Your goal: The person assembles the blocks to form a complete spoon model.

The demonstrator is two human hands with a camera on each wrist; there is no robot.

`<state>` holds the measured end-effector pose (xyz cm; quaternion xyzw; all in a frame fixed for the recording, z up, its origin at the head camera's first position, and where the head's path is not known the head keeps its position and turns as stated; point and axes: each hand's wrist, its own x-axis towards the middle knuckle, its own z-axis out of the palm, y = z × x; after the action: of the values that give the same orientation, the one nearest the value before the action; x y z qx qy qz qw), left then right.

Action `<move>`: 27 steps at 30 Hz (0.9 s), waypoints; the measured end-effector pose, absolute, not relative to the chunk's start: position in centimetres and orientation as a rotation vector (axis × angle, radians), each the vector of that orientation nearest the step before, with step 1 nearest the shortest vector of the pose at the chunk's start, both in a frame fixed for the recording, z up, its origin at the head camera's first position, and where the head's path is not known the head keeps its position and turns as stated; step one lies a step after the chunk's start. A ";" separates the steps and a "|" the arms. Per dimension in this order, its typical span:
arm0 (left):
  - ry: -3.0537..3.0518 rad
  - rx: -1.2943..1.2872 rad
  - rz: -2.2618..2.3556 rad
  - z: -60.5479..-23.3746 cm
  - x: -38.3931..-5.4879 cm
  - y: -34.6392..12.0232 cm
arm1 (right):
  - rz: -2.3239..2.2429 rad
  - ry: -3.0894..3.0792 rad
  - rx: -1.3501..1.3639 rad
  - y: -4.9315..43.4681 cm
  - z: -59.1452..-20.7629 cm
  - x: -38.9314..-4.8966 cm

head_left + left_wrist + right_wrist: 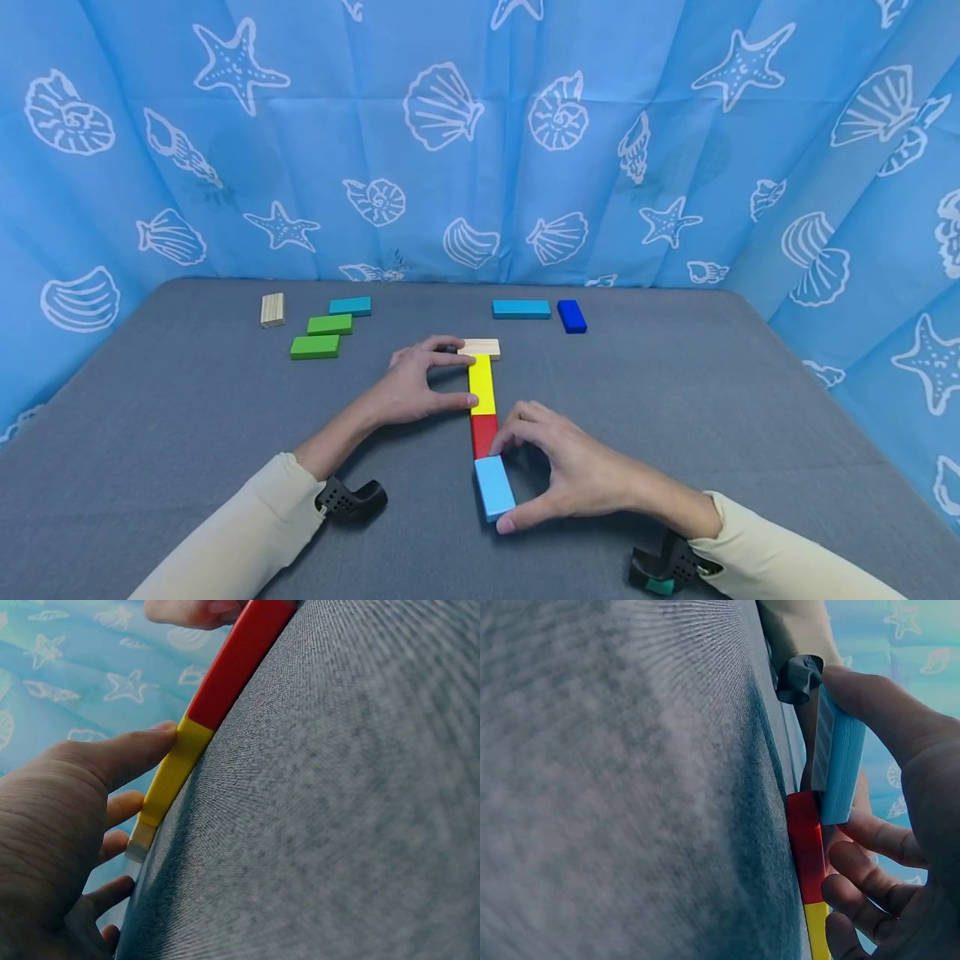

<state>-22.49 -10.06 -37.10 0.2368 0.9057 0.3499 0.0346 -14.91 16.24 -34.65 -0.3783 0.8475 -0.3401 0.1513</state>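
A light blue block (495,487) is pinched lengthwise between the thumb and index finger of my right hand (573,471). In the right wrist view the light blue block (840,757) sits raised off the cloth, its far end overlapping the near end of the red block (805,840). The red block lies end to end with a yellow block (482,386), which meets a crosswise plain wooden block (480,348). My left hand (408,383) touches the yellow block's left side with thumb and index fingertips, other fingers reaching beside the wooden block.
Two green blocks (315,347), a teal block (350,306) and a wooden block (273,309) lie at the back left. Behind the row are another teal block (521,309) and a dark blue block (572,317). A blue curtain (480,192) borders the grey cloth-covered table (720,400).
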 end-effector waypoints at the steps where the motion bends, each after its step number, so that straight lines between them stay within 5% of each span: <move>1: 2.785 0.728 1.077 -37.1 -22.5 -10.1 | -0.975 2.429 -1.087 16.2 -34.7 -14.9; 27: 2.792 0.756 1.101 -37.0 -22.3 -10.0 | -0.773 2.595 -1.215 15.6 -35.3 -14.3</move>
<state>-22.27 -10.00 -37.05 0.2441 0.9019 0.3557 0.0232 -14.31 15.65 -35.34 -0.4079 0.8711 -0.2595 0.0866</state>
